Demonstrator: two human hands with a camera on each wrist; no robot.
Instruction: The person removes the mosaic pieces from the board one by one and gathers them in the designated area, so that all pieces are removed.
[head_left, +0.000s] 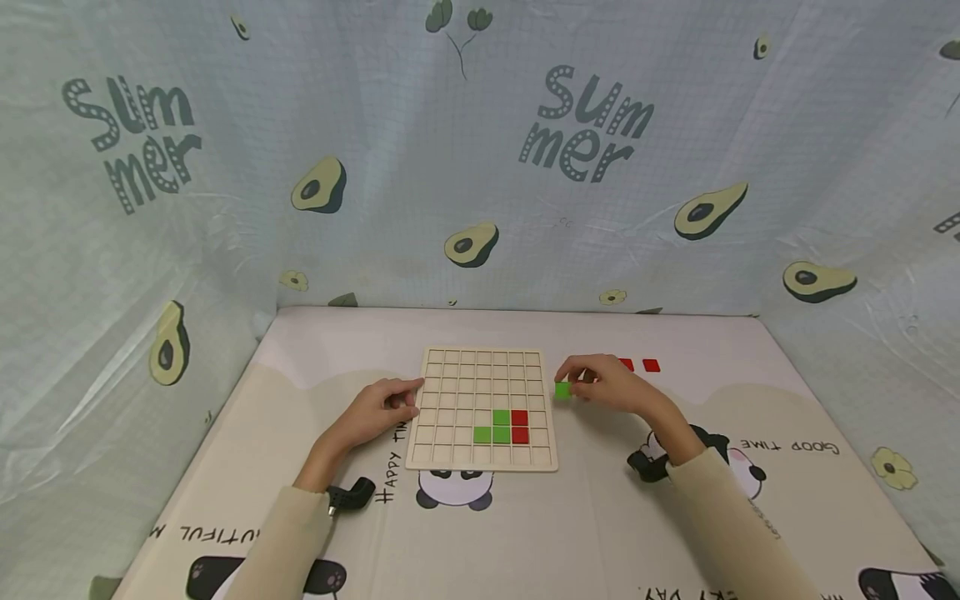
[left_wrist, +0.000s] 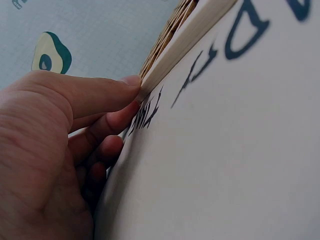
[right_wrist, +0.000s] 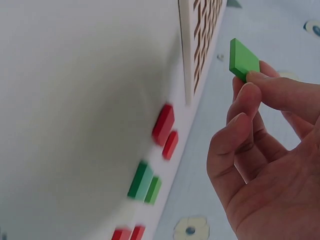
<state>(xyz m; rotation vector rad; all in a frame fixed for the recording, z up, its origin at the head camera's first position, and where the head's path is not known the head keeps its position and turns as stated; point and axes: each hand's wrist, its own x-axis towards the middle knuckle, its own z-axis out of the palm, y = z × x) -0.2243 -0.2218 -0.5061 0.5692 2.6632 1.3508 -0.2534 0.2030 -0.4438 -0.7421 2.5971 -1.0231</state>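
A pale wooden grid board (head_left: 448, 383) lies on the table, with three green tiles (head_left: 501, 426) and two red tiles (head_left: 519, 426) set side by side in its lower right part. My left hand (head_left: 375, 411) touches the board's left edge with thumb and forefinger. Beyond the right edge of the board, my right hand (head_left: 606, 383) pinches a square green tile (right_wrist: 243, 60) between thumb and fingers. The right wrist view has this tile raised clear of the table. Loose red tiles (right_wrist: 164, 125) and green tiles (right_wrist: 141, 181) lie below that hand, mostly hidden by it in the head view.
Two red tiles (head_left: 651, 365) show past the right hand's knuckles. The table cloth (head_left: 525, 542) carries printed pandas and lettering. Hanging sheets (head_left: 375, 125) with avocado prints stand at the back and both sides. A black strap piece (head_left: 351, 495) sits at the left wrist.
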